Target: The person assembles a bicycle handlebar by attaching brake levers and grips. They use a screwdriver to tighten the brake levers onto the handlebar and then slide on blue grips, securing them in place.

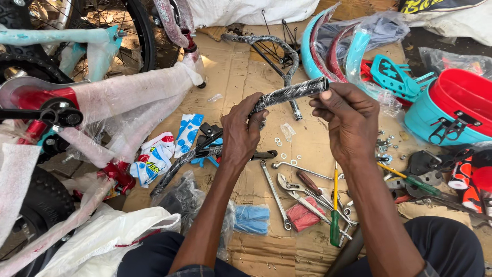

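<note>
Cardboard sheet covers the floor, cluttered nearly edge to edge. Left side: wrapped bicycle frame, foam and plastic on red tubes, black tyre low left, blocking that whole edge. Top right: teal and red mudguards in plastic, teal basket with red lid at the right edge. Only open patch is bare cardboard at top centre, between frame and mudguards.

Held above the middle: black handlebar tube in clear wrap, tilted, upper end to the right. Left hand fingers clenched around its lower part. Right hand fingers pinch the wrapped upper end. Hands near each other, not touching.

Beneath on the cardboard: spanner, pliers, yellow-shaft screwdriver with green handle, red rag, blue cloth, small washers scattered under the tube. White plastic bag bottom left, beside dark trouser knees.
</note>
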